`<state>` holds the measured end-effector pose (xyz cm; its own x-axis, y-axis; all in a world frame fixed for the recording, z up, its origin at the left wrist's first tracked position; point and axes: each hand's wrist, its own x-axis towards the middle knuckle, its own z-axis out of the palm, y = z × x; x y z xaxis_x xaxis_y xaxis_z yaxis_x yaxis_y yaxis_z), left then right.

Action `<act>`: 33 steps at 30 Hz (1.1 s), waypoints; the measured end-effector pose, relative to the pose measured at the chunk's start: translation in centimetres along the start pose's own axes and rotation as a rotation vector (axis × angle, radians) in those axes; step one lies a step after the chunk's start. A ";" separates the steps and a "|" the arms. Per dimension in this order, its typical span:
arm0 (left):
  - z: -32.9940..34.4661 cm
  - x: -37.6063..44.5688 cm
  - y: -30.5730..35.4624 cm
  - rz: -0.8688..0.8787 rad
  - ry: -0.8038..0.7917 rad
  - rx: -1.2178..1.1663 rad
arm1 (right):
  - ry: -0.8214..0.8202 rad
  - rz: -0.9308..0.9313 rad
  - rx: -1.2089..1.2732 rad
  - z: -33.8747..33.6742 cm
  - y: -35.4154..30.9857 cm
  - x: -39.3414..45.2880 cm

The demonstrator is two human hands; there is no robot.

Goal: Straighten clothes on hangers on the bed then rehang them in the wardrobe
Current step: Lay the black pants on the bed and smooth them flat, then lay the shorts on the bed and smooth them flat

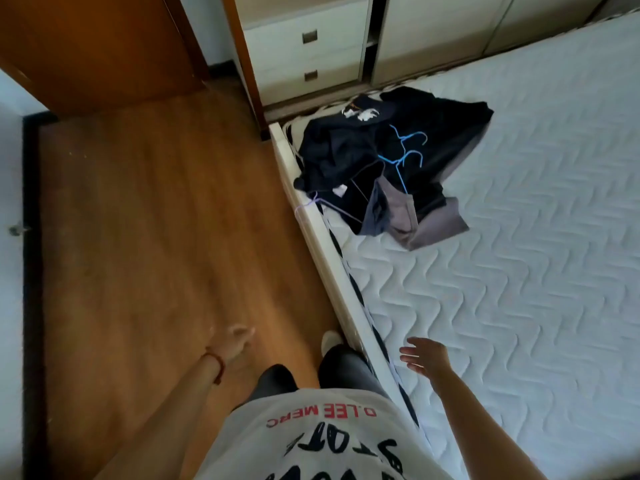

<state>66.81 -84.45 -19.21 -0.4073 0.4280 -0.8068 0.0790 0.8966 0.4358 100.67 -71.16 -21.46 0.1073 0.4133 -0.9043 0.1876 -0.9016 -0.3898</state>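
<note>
Where clothes (388, 161) heap on bed (519, 271), hangers (407, 147) half-buried, garments indistinguishable

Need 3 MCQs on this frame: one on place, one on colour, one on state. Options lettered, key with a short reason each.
1. Where does the pile of clothes lie?
A. on the floor
B. on the mattress near its left edge
C. inside a drawer

2. What colour are the two hanger hooks on top of the dark garments?
A. blue
B. red
C. white

3. What are the left hand and right hand doing?
A. both gripping a hanger
B. right one holding a shirt
C. both open and empty

Key: 1 B, the heap sits on the quilted mattress beside the bed frame; 2 A, both hooks show bright blue against the dark cloth; 3 C, fingers are spread and neither touches anything.
</note>
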 end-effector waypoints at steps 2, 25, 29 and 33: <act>-1.7 1.8 1.6 -0.026 0.012 0.016 | -0.038 -0.021 0.017 2.2 -4.6 1.0; -8.8 29.9 35.3 0.608 -0.262 0.970 | 0.449 -0.158 -0.440 17.5 -21.0 11.4; -4.7 34.7 35.3 0.831 -0.291 1.114 | 0.448 -0.240 -0.771 18.9 -20.1 14.8; -1.8 39.5 34.1 1.215 -0.261 1.341 | 0.563 -0.378 -0.951 19.7 -18.4 19.0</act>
<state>51.81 -37.18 -35.52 0.5514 0.7235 -0.4154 0.8342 -0.4697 0.2891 80.03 -49.23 -34.89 0.2618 0.8482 -0.4604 0.9302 -0.3490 -0.1139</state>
